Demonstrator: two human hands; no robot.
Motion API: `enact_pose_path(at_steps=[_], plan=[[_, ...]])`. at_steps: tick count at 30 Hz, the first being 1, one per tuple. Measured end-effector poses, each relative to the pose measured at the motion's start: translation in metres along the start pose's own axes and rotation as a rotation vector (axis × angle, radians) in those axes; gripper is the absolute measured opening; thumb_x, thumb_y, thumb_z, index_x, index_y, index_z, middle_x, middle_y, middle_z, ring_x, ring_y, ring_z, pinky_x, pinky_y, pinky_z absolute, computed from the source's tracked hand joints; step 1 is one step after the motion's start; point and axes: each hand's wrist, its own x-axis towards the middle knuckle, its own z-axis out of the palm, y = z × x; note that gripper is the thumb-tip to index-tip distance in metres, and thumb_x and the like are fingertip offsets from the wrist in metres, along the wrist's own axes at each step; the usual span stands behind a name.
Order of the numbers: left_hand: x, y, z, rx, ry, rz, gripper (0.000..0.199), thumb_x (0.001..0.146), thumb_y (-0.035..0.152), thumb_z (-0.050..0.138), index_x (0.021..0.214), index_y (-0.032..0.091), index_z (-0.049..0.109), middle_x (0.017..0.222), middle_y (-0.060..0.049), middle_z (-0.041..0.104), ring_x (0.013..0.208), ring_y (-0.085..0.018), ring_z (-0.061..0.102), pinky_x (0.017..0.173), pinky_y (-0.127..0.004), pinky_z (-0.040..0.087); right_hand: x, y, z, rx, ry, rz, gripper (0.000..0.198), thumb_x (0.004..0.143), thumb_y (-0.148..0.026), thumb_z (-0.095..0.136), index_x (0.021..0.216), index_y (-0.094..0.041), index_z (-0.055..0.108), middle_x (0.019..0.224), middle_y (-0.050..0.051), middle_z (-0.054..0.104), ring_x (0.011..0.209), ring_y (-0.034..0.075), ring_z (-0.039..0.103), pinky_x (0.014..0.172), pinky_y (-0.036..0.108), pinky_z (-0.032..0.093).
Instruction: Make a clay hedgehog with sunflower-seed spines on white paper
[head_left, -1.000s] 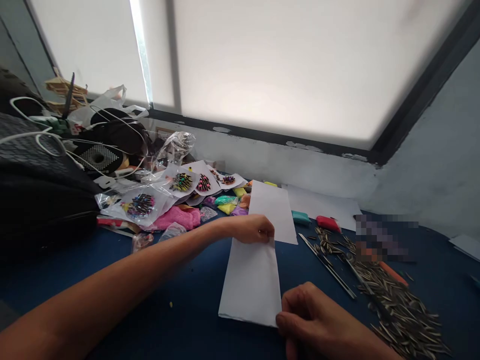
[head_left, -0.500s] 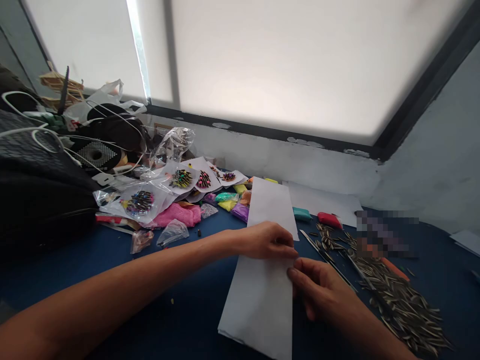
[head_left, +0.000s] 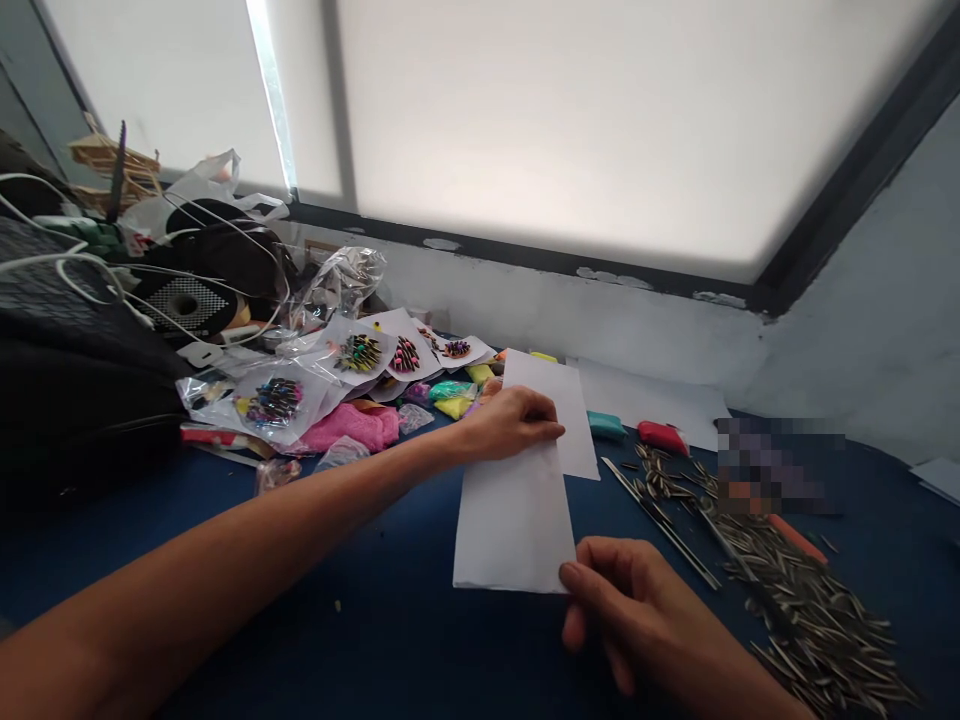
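A folded sheet of white paper (head_left: 517, 520) hangs a little over the blue tabletop, its near edge facing me. At its far end my left hand (head_left: 514, 425) is closed on it, fingers curled and thumb pressed along the right side. My right hand (head_left: 622, 600) pinches the near right corner between thumb and forefinger, the other fingers loosely bent below. Beyond my left hand lies another white paper strip (head_left: 577, 430). Part of the folded sheet is hidden under my left hand.
Striped sunflower seeds (head_left: 817, 610) and thin metal tools (head_left: 660, 525) lie on the right. Red (head_left: 662, 437) and teal (head_left: 604, 425) packets sit behind. At left are a pink cloth (head_left: 352, 428), painted seeds on paper (head_left: 360, 352) and a black bag (head_left: 82, 390).
The folded paper's near end has moved away from me and looks shorter. My left hand has shifted away and slightly left; my right hand has come nearer, to the paper's near corner.
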Motion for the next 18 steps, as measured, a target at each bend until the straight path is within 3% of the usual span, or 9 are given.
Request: enact_pose_path(at_steps=[4, 6, 8, 9, 11, 13, 16, 18], plan=[[0.001, -0.013, -0.005, 0.030, 0.071, -0.051, 0.025, 0.084, 0.032, 0.058, 0.071, 0.012, 0.065, 0.062, 0.000, 0.055, 0.063, -0.011, 0.044, 0.062, -0.024, 0.034, -0.005, -0.001, 0.007, -0.065, -0.062, 0.043, 0.036, 0.083, -0.056, 0.055, 0.076, -0.021, 0.052, 0.066, -0.001, 0.066, 0.039, 0.005, 0.044, 0.040, 0.019, 0.029], [-0.001, -0.017, 0.000, 0.070, -0.002, -0.020, 0.027, 0.083, 0.035, 0.061, 0.068, 0.013, 0.065, 0.058, 0.002, 0.052, 0.062, -0.010, 0.043, 0.060, -0.023, 0.033, -0.005, 0.001, 0.005, -0.165, -0.033, 0.009, 0.035, 0.084, -0.053, 0.054, 0.071, -0.021, 0.051, 0.064, -0.001, 0.064, 0.041, 0.007, 0.045, 0.041, 0.021, 0.032], [-0.006, -0.016, 0.009, 0.067, -0.189, 0.013, 0.029, 0.086, 0.036, 0.059, 0.069, 0.014, 0.064, 0.060, 0.002, 0.054, 0.059, -0.009, 0.043, 0.057, -0.022, 0.031, -0.003, 0.005, -0.006, -0.339, 0.111, -0.080, 0.037, 0.086, -0.050, 0.051, 0.064, -0.022, 0.046, 0.060, 0.000, 0.060, 0.045, 0.010, 0.046, 0.044, 0.024, 0.033], [-0.009, -0.014, 0.014, 0.072, -0.285, 0.035, 0.028, 0.087, 0.035, 0.058, 0.071, 0.014, 0.064, 0.062, 0.002, 0.056, 0.059, -0.009, 0.045, 0.056, -0.022, 0.031, -0.002, 0.007, -0.014, -0.455, 0.239, -0.132, 0.038, 0.088, -0.049, 0.049, 0.061, -0.023, 0.043, 0.057, 0.000, 0.057, 0.048, 0.012, 0.047, 0.046, 0.025, 0.033], [-0.015, -0.007, 0.024, 0.150, -0.360, 0.100, 0.026, 0.088, 0.036, 0.059, 0.074, 0.015, 0.064, 0.066, 0.001, 0.059, 0.059, -0.010, 0.048, 0.055, -0.023, 0.031, 0.001, 0.012, -0.033, -0.710, 0.512, -0.156, 0.037, 0.092, -0.045, 0.040, 0.062, -0.024, 0.041, 0.055, 0.001, 0.053, 0.051, 0.015, 0.049, 0.051, 0.029, 0.032], [-0.018, -0.001, 0.030, 0.290, -0.368, 0.207, 0.026, 0.091, 0.039, 0.056, 0.082, 0.017, 0.066, 0.073, -0.002, 0.062, 0.063, -0.012, 0.051, 0.057, -0.024, 0.032, 0.004, 0.016, -0.049, -0.931, 0.683, -0.039, 0.025, 0.094, -0.037, 0.038, 0.075, -0.025, 0.048, 0.065, 0.003, 0.060, 0.060, 0.020, 0.057, 0.056, 0.032, 0.034], [-0.017, 0.006, 0.030, 0.426, -0.274, 0.353, 0.025, 0.096, 0.038, 0.050, 0.096, 0.019, 0.066, 0.092, -0.006, 0.064, 0.080, -0.016, 0.057, 0.072, -0.027, 0.038, 0.007, 0.019, -0.063, -1.066, 0.726, 0.111, 0.016, 0.093, -0.031, 0.041, 0.081, -0.024, 0.049, 0.090, 0.010, 0.066, 0.080, 0.027, 0.064, 0.057, 0.033, 0.037], [-0.017, 0.011, 0.027, 0.443, -0.193, 0.346, 0.025, 0.098, 0.033, 0.046, 0.102, 0.019, 0.066, 0.101, -0.008, 0.064, 0.091, -0.019, 0.058, 0.082, -0.029, 0.039, 0.008, 0.020, -0.065, -1.081, 0.716, 0.145, 0.014, 0.092, -0.028, 0.043, 0.082, -0.022, 0.050, 0.096, 0.013, 0.066, 0.084, 0.029, 0.065, 0.056, 0.033, 0.037]])
